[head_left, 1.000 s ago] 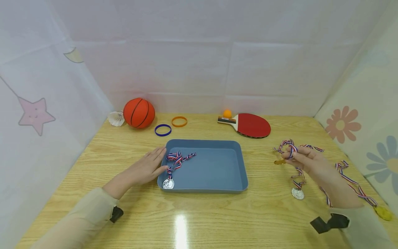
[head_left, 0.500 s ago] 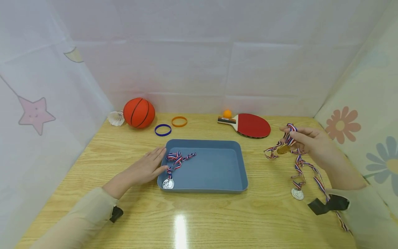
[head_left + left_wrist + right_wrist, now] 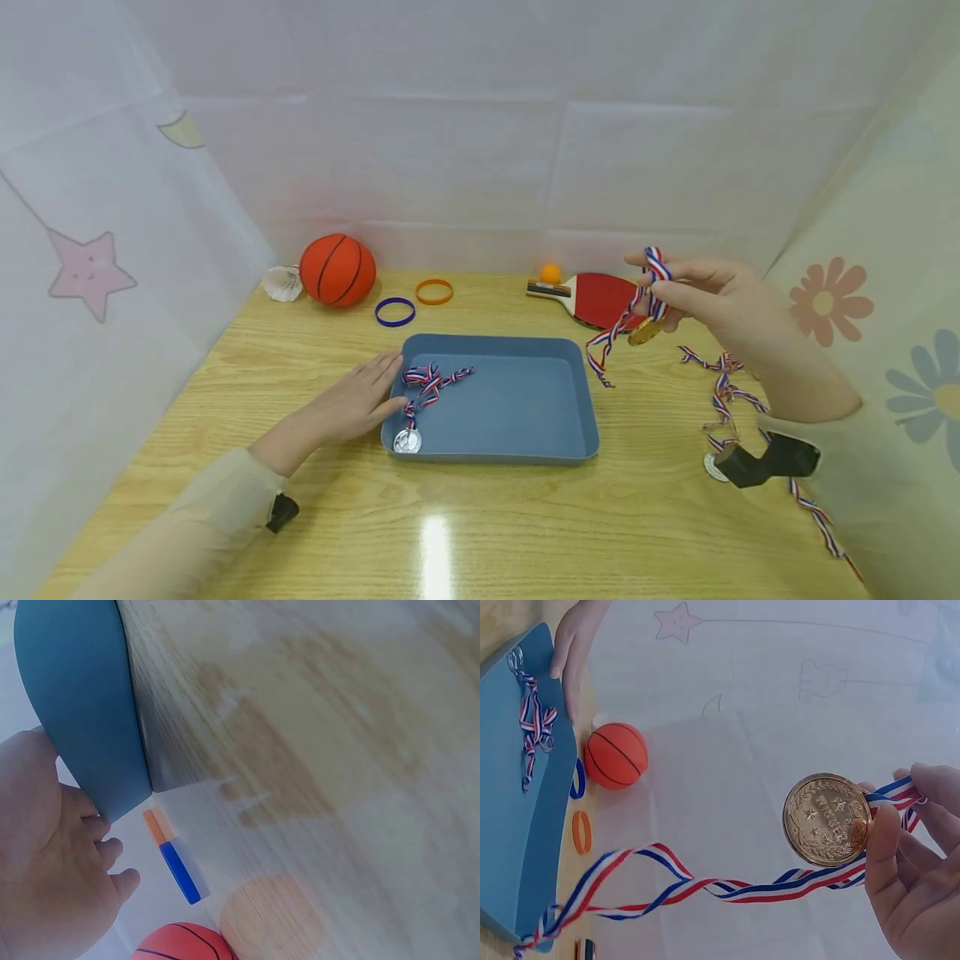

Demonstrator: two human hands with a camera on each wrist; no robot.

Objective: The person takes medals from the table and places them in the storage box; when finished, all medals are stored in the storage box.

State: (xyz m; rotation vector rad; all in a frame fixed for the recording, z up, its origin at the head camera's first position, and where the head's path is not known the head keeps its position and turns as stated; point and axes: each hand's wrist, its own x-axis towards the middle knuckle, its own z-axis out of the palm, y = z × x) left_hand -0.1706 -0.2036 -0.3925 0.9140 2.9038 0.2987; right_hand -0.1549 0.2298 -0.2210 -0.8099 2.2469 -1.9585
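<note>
My right hand [image 3: 705, 296] pinches the striped ribbon of a gold medal [image 3: 827, 820] between thumb and fingers. The medal hangs in the air right of the blue tray [image 3: 502, 459], in front of the paddle. Its red, white and blue ribbon [image 3: 742, 891] trails toward the tray. My left hand [image 3: 352, 402] rests with straight fingers on the tray's left rim, its thumb reaching just over the edge. Inside the tray at the left lies a silver medal [image 3: 407, 441] with a crumpled ribbon [image 3: 431, 385]. Another silver medal [image 3: 715, 467] lies on the table, partly hidden by the right wrist strap.
A red basketball [image 3: 337, 270], a shuttlecock [image 3: 282, 284], a blue wristband [image 3: 394, 312] and an orange wristband [image 3: 434, 292] stand at the back left. Behind the tray lie a red table tennis paddle [image 3: 600, 298] and an orange ball [image 3: 551, 273]. More striped ribbon [image 3: 821, 521] lies at the right.
The right hand has lifted the gold medal off the table's right side and carried it up and left toward the tray. My left hand has stayed on the rim.
</note>
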